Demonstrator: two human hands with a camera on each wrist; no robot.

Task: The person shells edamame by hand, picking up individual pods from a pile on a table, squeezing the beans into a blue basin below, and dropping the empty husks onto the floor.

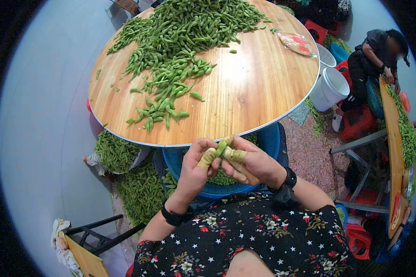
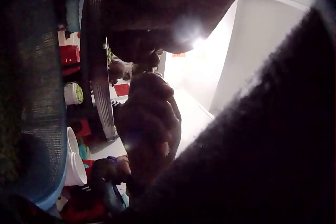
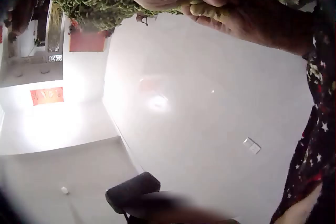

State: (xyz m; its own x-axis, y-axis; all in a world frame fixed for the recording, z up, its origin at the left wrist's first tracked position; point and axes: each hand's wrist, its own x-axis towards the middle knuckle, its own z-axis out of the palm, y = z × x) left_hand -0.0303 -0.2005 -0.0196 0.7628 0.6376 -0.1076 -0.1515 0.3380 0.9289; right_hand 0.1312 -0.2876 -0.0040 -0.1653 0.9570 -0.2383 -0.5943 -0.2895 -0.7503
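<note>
Centrally, a blue basket (image 1: pixel 270 144) is positioned below the edge of the round table (image 1: pixel 268 83), with green beans (image 1: pixel 224 178) contained in it. White buckets (image 1: pixel 326 94) are placed beside the table; their contents cannot be made out. Above the basket, a green pod (image 1: pixel 221 147) is pinched between the curled fingers of the left hand (image 1: pixel 199 159) and right hand (image 1: pixel 250 161). Both forearms are angled inward, and yellow coverings (image 1: pixel 207 158) are worn on the thumbs.

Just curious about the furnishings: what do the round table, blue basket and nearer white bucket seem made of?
Round table: glossy wood or wood-look laminate, from the striped grain and glare.
Blue basket: probably plastic with a smooth rim; its wall looks like regular mesh.
Nearer white bucket: likely smooth plastic, given its even wall; coated metal is possible.
</note>
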